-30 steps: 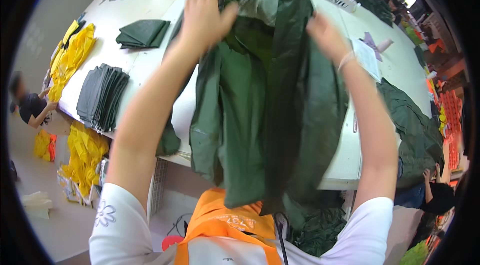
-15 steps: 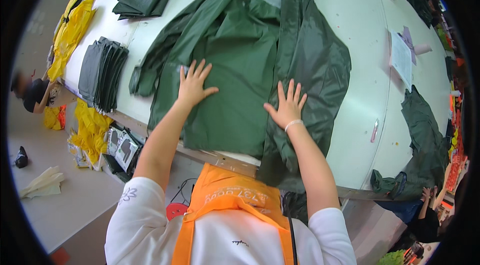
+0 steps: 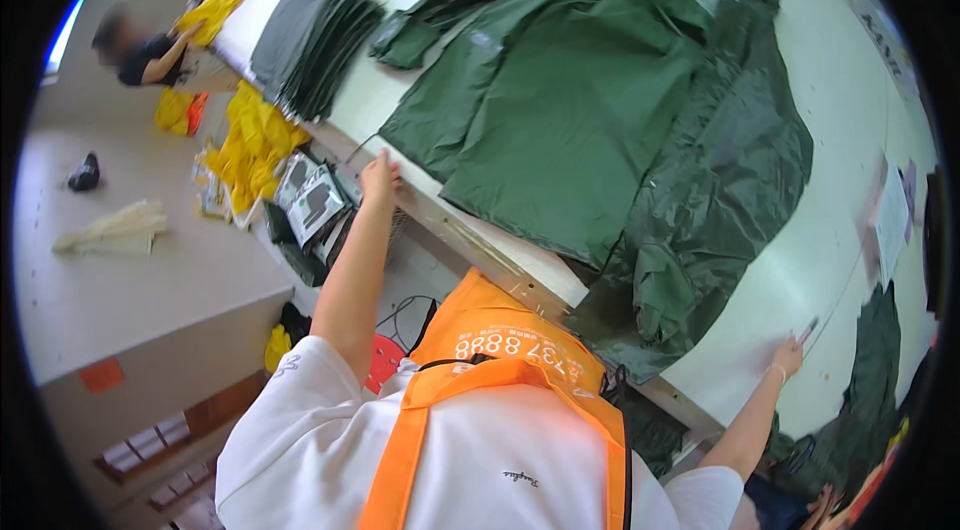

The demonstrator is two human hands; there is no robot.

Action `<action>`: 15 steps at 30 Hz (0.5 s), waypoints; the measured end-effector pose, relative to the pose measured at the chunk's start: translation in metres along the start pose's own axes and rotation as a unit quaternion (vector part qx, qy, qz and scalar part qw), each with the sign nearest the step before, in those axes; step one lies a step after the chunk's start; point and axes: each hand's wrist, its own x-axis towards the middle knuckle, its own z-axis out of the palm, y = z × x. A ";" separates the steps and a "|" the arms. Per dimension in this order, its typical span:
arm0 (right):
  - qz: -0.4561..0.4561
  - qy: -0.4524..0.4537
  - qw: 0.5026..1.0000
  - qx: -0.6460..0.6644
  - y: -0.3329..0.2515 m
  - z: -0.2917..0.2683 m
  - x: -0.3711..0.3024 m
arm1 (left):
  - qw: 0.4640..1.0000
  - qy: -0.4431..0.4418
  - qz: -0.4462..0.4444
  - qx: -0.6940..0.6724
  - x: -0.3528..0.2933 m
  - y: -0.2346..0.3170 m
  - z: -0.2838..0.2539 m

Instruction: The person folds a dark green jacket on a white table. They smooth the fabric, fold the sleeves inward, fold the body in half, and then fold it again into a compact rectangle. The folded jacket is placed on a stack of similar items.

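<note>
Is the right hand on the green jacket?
No, the right hand is at a slim pen-like tool, apart from the green jacket.

The person's left hand (image 3: 380, 178) sits near ten o'clock in the view, loosely curled, at the end of a bare left forearm (image 3: 352, 265) pointing between twelve and one. The right hand (image 3: 788, 357) is out toward four o'clock (lower in the view than the left), its right forearm (image 3: 748, 427) slanting toward one, its fingertips (image 3: 797, 341) too small to read clearly.
</note>
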 end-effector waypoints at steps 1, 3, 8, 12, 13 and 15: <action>-0.008 0.030 0.999 0.042 0.002 -0.002 -0.002 | 0.999 0.001 -0.002 -0.042 -0.009 0.006 0.014; 0.010 -0.032 0.998 -0.052 -0.058 -0.017 -0.011 | 0.997 0.026 -0.035 -0.062 -0.022 0.018 0.013; 0.037 -0.022 0.998 -0.035 -0.042 -0.002 0.030 | 0.963 0.015 -0.057 -0.262 0.051 0.039 0.029; 0.167 -0.102 0.978 0.070 -0.053 -0.008 0.052 | 0.920 0.060 0.354 -0.158 -0.023 0.132 0.057; 0.217 -0.095 0.956 0.172 -0.076 -0.013 0.049 | 0.849 0.045 0.503 -0.156 -0.065 0.165 0.061; 0.322 -0.060 0.870 0.368 -0.107 -0.029 0.027 | 0.823 -0.029 0.566 -0.044 -0.164 0.212 0.083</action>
